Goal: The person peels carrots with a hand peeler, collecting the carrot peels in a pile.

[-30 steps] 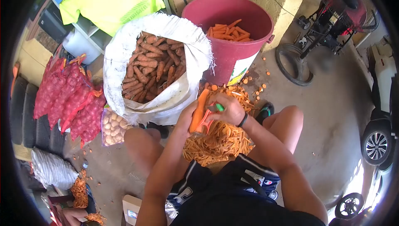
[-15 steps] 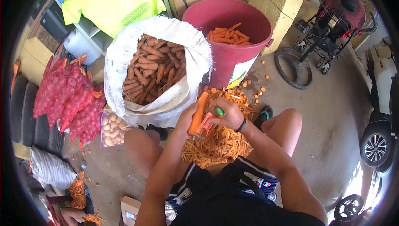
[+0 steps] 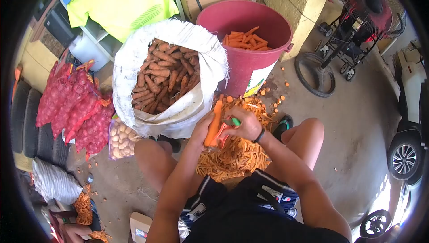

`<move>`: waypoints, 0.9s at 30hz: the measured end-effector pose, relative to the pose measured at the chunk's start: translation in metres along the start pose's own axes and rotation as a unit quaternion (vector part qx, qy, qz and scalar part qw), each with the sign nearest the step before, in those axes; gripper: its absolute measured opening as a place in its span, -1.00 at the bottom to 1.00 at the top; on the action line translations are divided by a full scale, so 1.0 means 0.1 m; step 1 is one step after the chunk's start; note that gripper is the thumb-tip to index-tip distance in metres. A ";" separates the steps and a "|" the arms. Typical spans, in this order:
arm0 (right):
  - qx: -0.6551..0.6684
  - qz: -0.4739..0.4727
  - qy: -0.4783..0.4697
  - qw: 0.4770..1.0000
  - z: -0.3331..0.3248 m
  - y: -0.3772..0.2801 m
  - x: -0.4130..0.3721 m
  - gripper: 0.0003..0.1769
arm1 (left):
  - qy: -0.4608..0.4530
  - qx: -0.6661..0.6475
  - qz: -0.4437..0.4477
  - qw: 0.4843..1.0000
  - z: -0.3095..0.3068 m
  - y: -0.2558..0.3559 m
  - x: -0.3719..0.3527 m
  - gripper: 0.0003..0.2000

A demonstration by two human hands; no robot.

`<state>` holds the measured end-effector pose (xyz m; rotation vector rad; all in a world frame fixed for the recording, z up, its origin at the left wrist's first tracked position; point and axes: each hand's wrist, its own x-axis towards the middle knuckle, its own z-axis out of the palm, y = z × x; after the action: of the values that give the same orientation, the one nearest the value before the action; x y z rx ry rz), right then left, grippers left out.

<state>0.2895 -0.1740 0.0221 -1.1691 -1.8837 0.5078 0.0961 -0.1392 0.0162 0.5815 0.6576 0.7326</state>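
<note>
My left hand [image 3: 203, 128] is wrapped round a carrot [image 3: 215, 122], which stands at a slant with its bright orange side showing. In my right hand [image 3: 245, 125] is a peeler [image 3: 222, 131] with a red-orange head, held right at the carrot's lower side; something green [image 3: 235, 121] shows between the fingers. Beneath both hands lies a heap of carrot peelings [image 3: 234, 160]. Just beyond them stands an open white sack [image 3: 170, 124] full of unpeeled carrots [image 3: 167, 71]. Peeled carrots [image 3: 246, 39] lie inside the dark red bin [image 3: 263, 66] to its right.
Red net bags of onions [image 3: 73, 104] and a bag of potatoes [image 3: 120, 139] sit at the left. Carrot bits [image 3: 275, 100] dot the floor by the bin. A standing fan [image 3: 328, 57] is at right. At lower left, another person's leg [image 3: 77, 232] shows beside more peelings.
The peeler and my right hand have shifted very slightly along the carrot. My left hand keeps its hold, and the surroundings look the same.
</note>
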 end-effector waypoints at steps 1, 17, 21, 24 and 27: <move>-0.011 -0.012 0.017 1.000 -0.04 0.06 0.05 -0.40 | 0.004 0.038 -0.011 0.999 -0.07 -0.02 -0.03 -0.59; -0.053 0.021 0.053 0.997 -0.26 0.35 0.13 -0.43 | 0.028 0.107 -0.068 0.992 -0.15 -0.11 -0.06 -0.56; -0.164 0.155 0.067 0.972 -0.55 1.01 0.14 -0.43 | -0.009 0.151 -0.088 0.984 -0.14 -0.13 -0.04 -0.52; -0.164 0.277 -0.022 0.946 -0.38 1.20 0.01 -0.45 | 0.035 0.219 -0.111 0.969 -0.17 -0.11 0.02 -0.52; -0.234 0.195 -0.050 0.951 -0.24 1.28 -0.13 -0.47 | 0.013 0.190 -0.012 0.982 -0.25 -0.05 0.11 -0.47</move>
<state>0.3801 -0.1261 -0.0591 -1.8828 -1.9209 0.3379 0.0870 -0.1274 -0.0070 0.9135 0.8361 0.5950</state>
